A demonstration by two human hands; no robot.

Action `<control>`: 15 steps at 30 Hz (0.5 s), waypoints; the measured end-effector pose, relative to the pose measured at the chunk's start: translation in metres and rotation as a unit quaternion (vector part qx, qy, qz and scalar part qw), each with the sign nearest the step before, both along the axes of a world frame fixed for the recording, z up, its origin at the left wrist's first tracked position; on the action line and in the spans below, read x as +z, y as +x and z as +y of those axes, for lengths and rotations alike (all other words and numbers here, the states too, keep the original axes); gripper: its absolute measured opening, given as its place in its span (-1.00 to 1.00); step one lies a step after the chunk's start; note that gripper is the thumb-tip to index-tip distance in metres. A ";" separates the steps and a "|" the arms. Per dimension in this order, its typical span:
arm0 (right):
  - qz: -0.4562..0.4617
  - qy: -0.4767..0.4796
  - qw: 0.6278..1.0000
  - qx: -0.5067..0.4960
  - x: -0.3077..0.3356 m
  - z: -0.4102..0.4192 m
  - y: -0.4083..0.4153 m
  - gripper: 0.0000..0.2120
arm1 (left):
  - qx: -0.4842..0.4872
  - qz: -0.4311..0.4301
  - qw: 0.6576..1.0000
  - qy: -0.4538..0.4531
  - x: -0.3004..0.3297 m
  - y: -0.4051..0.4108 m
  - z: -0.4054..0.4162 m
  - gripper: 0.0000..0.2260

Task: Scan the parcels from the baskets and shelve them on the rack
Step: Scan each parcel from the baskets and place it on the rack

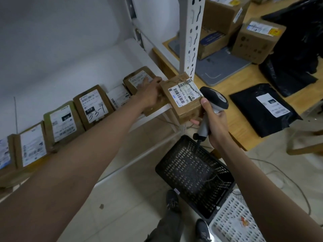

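A small brown cardboard parcel [183, 102] with a white barcode label is held up beside the white rack post [192, 35]. My right hand [216, 126] grips the handle of a grey and black scanner [215, 97], and its fingertips reach under that parcel. My left hand [150, 93] stretches out to the rack shelf [125, 55], with its fingers lying fairly straight on the last parcel [139, 78] of a row. Several labelled brown parcels lean in that row, one of them marked "3-3-1" [93, 105].
A black basket [192, 172] and a white basket [234, 219] sit on the floor by my feet. The wooden table [244, 81] at right carries a black poly-bag parcel [262, 109], cardboard boxes [258, 39] and a grey tray. Cables run across the floor.
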State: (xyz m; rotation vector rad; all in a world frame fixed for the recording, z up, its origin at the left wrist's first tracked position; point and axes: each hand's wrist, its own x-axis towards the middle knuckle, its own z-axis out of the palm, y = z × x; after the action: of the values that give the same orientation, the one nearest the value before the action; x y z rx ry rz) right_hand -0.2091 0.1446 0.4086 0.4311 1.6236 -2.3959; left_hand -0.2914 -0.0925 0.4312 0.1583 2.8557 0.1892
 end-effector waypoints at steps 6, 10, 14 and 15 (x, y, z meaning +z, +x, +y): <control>-0.021 -0.007 0.999 -0.023 -0.003 -0.011 0.002 -0.21 | 0.008 0.015 1.000 0.020 -0.005 0.009 -0.018 -0.47; 0.011 -0.001 0.998 -0.055 -0.005 -0.012 0.001 -0.48 | 0.024 0.015 0.999 0.024 -0.006 0.009 -0.019 -0.43; 0.036 -0.005 0.998 -0.055 -0.002 -0.015 -0.005 -0.45 | 0.032 0.018 0.998 0.042 -0.003 0.009 -0.018 -0.41; 0.039 0.000 0.998 -0.050 -0.001 -0.017 -0.006 -0.44 | 0.035 0.021 0.998 0.052 -0.002 0.009 -0.018 -0.40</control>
State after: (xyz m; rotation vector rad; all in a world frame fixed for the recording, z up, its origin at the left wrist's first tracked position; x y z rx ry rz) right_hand -0.2154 0.1275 0.4074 0.4328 1.6730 -2.5143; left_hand -0.2821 -0.1101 0.4295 0.0843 2.8965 0.3524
